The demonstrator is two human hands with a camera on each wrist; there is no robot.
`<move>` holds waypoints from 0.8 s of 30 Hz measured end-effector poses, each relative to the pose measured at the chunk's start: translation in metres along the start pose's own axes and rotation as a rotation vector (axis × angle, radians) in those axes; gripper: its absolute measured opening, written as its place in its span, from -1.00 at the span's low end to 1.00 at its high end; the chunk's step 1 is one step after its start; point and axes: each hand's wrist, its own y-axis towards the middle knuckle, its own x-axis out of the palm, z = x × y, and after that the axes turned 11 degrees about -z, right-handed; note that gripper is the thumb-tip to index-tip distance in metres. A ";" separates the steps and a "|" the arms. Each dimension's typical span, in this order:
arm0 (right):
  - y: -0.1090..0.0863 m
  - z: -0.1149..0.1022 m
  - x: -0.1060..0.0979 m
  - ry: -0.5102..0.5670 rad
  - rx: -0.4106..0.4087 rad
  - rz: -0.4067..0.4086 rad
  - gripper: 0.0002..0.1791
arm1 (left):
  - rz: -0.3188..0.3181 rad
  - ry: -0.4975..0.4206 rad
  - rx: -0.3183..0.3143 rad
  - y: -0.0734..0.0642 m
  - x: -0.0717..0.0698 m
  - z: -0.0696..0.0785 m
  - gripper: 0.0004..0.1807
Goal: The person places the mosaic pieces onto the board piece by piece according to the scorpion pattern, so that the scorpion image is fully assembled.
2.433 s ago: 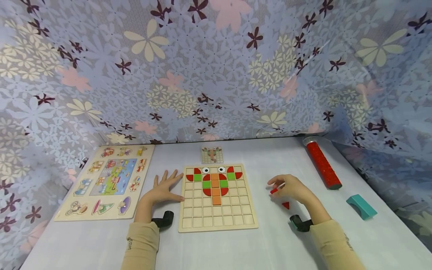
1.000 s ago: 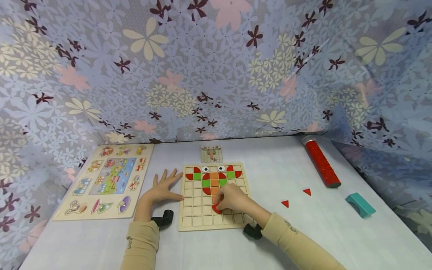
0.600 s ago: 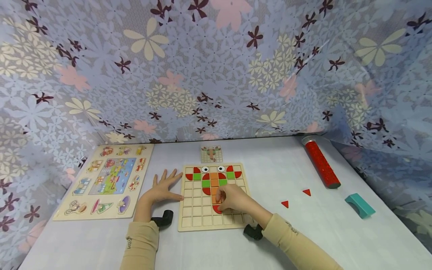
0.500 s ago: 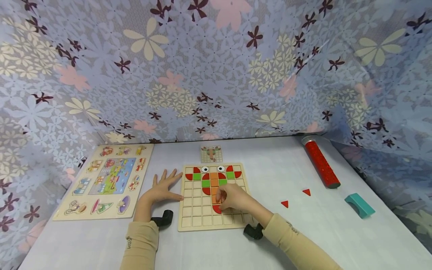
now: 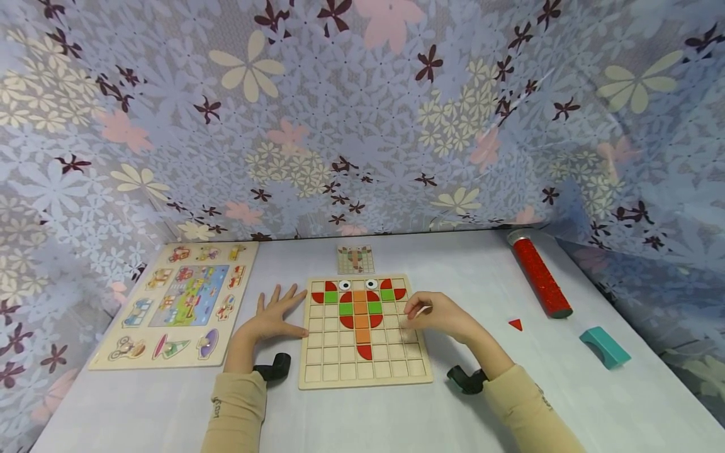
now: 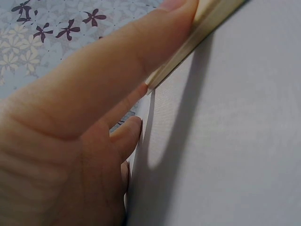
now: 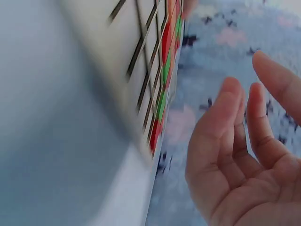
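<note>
A wooden grid board (image 5: 323,373) bears red, green and orange tiles and two eye discs, laid out as a symmetrical figure. A red quarter-round tile (image 5: 365,352) sits directly below the orange column (image 5: 362,321). My left hand (image 5: 272,319) lies with spread fingers at the board's left side, thumb and a fingertip at its edge; the thumb (image 6: 117,66) meets the rim in the left wrist view. Above the board's right edge is my right hand (image 5: 438,313); in the right wrist view its fingers (image 7: 207,127) are loosely bent and hold nothing.
A small pattern card (image 5: 355,259) lies behind the board. At left is a picture peg puzzle (image 5: 189,296). To the right are a red triangle (image 5: 515,324), a red glittery tube (image 5: 540,277) and a teal arch block (image 5: 605,347).
My right hand brought a red tile to the board, left it under the orange column and moved off rightward. Its forearm now covers where another red triangle lay. The left hand stays put.
</note>
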 end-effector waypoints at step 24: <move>-0.063 0.053 -0.045 -0.113 0.260 0.095 -0.62 | -0.004 -0.019 0.008 -0.001 0.000 -0.001 0.08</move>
